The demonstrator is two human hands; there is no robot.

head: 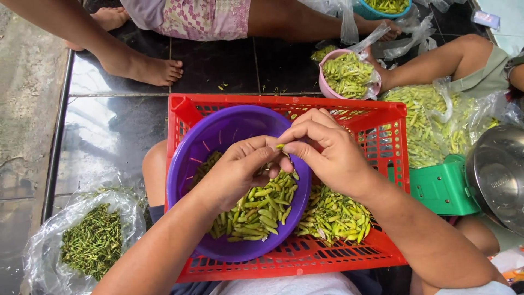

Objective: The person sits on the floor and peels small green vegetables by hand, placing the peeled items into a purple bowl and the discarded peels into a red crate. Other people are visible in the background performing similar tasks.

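Note:
My left hand (237, 169) and my right hand (322, 150) meet over a purple bowl (215, 136), and together they pinch one small green chilli (280, 147) between the fingertips. The purple bowl holds a heap of green chillies (262, 210) and stands tilted in a red plastic basket (382, 117) on my lap. More green and yellowish chillies (333, 216) lie loose in the basket to the right of the bowl.
A clear bag of green stems (93, 243) lies on the dark tiled floor at lower left. Other people's bare feet (155, 70) and legs are across from me. A pink bowl of chillies (346, 74), a big clear bag of chillies (431, 123), a green scale (442, 188) and a steel bowl (499, 175) are at right.

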